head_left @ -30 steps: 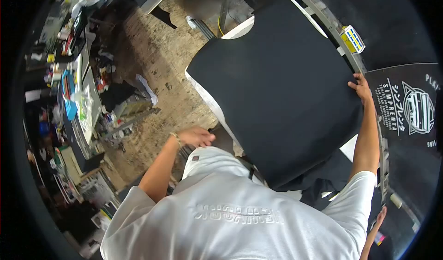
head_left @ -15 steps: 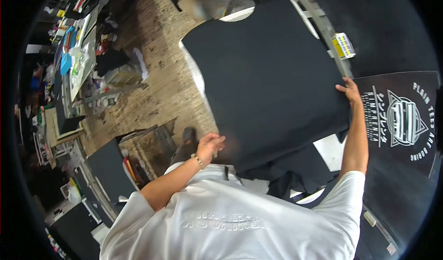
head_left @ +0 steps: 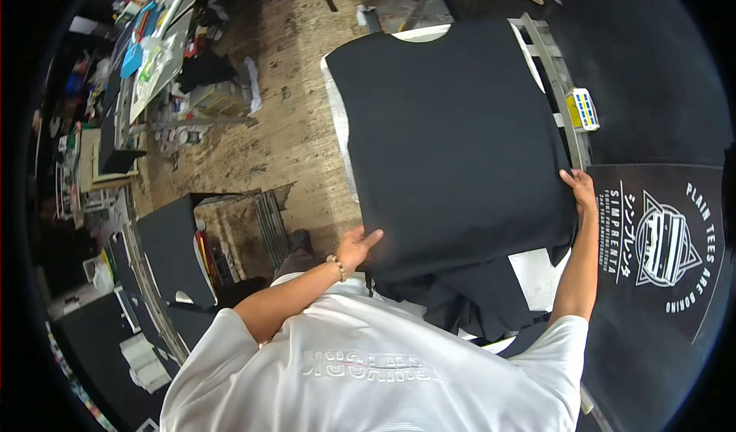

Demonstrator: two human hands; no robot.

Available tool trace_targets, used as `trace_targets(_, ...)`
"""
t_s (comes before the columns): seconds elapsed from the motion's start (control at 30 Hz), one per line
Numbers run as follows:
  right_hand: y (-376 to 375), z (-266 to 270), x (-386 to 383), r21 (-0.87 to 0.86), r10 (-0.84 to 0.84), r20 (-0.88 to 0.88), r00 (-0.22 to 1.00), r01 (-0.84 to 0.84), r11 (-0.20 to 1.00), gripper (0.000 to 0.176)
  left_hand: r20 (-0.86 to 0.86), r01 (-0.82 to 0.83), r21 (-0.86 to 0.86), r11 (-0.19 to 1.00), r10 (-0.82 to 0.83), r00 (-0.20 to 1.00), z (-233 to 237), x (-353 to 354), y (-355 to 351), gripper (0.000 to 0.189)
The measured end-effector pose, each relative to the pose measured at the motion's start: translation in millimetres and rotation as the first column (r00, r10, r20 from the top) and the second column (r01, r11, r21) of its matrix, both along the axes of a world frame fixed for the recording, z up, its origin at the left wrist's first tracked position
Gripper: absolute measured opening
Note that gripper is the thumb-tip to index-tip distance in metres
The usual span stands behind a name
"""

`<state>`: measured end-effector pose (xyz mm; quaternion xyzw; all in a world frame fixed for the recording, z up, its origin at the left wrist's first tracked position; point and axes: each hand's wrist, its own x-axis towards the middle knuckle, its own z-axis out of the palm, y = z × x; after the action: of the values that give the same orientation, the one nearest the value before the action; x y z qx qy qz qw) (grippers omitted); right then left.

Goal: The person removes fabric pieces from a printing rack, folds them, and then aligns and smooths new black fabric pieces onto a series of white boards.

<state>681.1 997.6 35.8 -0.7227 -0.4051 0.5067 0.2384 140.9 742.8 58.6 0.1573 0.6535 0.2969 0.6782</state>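
A black fabric piece [head_left: 452,141], with a curved cut at its top edge, lies spread flat over a white board [head_left: 337,118] that shows along its left side and top. My left hand [head_left: 359,248] is at the fabric's lower left edge, thumb on top and the other fingers partly hidden at the edge. At the right edge my right hand [head_left: 580,189] has its thumb over the fabric, its fingers beside the metal rail. Below, more black fabric [head_left: 475,298] hangs in loose folds.
A metal rail [head_left: 558,87] runs along the right side, with a yellow and white box [head_left: 583,110] on it. Further right is a black printed mat [head_left: 663,240]. Cluttered shelves [head_left: 157,64] stand at the left, beyond the worn floor [head_left: 295,87].
The camera view has shifted. My left hand has come to the fabric's lower left edge, its thumb now over it, and the fabric's lower part looks flatter. My right hand stays at the right edge.
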Motion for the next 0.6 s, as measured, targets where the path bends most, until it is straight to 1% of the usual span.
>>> trace_targets(0.03,0,16,-5,-0.062,0.047,-0.006,0.999,-0.048,0.997,0.042,-0.01,0.047,0.023,0.999,-0.047,0.999,-2,1,-2,0.027)
trace_targets(0.07,0,14,-4,-0.059,0.057,-0.01,0.998,-0.058,0.997,0.042,0.025,0.017,-0.001,1.0,-0.017,1.0,-3,0,-3,0.028)
trace_targets(0.13,-1,9,6,-0.068,0.003,0.015,1.0,-0.002,0.998,0.041,0.001,0.029,0.004,1.0,-0.029,1.0,-18,-6,-8,0.028)
trace_targets(0.17,-3,4,10,-0.066,0.004,0.015,1.0,-0.003,0.998,0.041,-0.02,0.046,0.005,0.999,-0.046,0.999,-26,-10,-12,0.028)
trace_targets(0.23,-5,-16,18,0.122,0.016,-0.066,0.998,-0.008,0.992,0.032,-0.029,0.067,0.011,0.998,-0.067,0.997,-18,-13,-10,0.029)
trace_targets(0.27,-6,-25,22,0.125,0.018,-0.067,0.998,-0.01,0.992,0.032,-0.036,0.089,0.011,0.996,-0.088,0.995,-12,-14,-8,0.03)
trace_targets(0.33,-9,-25,18,0.101,-0.006,0.08,0.997,-0.002,0.995,0.039,-0.063,0.098,0.015,0.995,-0.097,0.993,-4,-15,-8,0.03)
trace_targets(0.37,-9,-19,23,0.103,-0.012,0.081,0.997,0.004,0.995,0.039,-0.086,0.112,0.015,0.994,-0.11,0.99,0,-14,-6,0.03)
trace_targets(0.4,-14,15,7,-0.081,0.093,0.001,0.996,-0.092,0.992,0.055,-0.084,0.119,0.017,0.993,-0.118,0.99,7,-12,-3,0.03)
trace_targets(0.43,-20,41,-10,-0.254,0.178,-0.095,0.979,-0.197,0.947,0.071,-0.025,0.076,0.001,0.997,-0.076,0.997,15,-9,0,0.029)
trace_targets(0.47,-27,50,-17,-0.204,0.111,-0.123,0.986,-0.135,0.97,0.058,0.035,0.033,-0.016,0.999,-0.033,0.999,18,-6,2,0.028)
trace_targets(0.5,-30,39,-4,-0.201,0.105,-0.115,0.988,-0.127,0.971,0.058,0.043,0.04,-0.012,0.999,-0.04,0.998,15,-5,2,0.028)
trace_targets(0.57,-37,7,25,-0.242,0.063,-0.013,0.998,-0.064,0.968,0.059,0.147,0.048,0.033,0.998,-0.052,0.988,8,-9,-3,0.025)
trace_targets(0.6,-43,36,4,-0.249,0.044,-0.11,0.993,-0.07,0.966,0.062,0.152,0.05,0.034,0.998,-0.054,0.987,9,-11,-5,0.025)
